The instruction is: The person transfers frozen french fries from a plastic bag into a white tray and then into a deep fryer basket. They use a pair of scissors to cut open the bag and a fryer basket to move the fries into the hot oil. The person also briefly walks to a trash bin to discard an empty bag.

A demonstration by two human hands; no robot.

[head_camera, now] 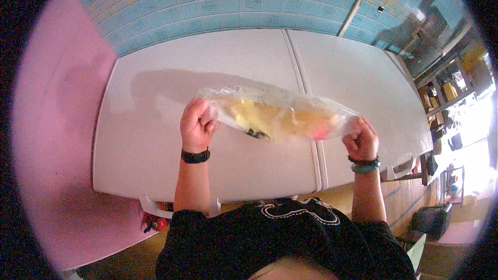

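A clear plastic bag hangs stretched between my two hands, above a white two-panel lid or tabletop. Its contents look yellowish, with a pink-red patch near the right end and a dark piece at the lower edge; blur keeps me from telling what they are. My left hand pinches the bag's left end, and a black watch band circles that wrist. The right end is gripped by my right hand, its wrist wearing a dark beaded bracelet and a green bangle.
Blue and yellow tiles cover the wall behind the white surface. A pink wall rises at the left. White handles project along the near edge, beside a red object. Shelving with boxes stands at the far right.
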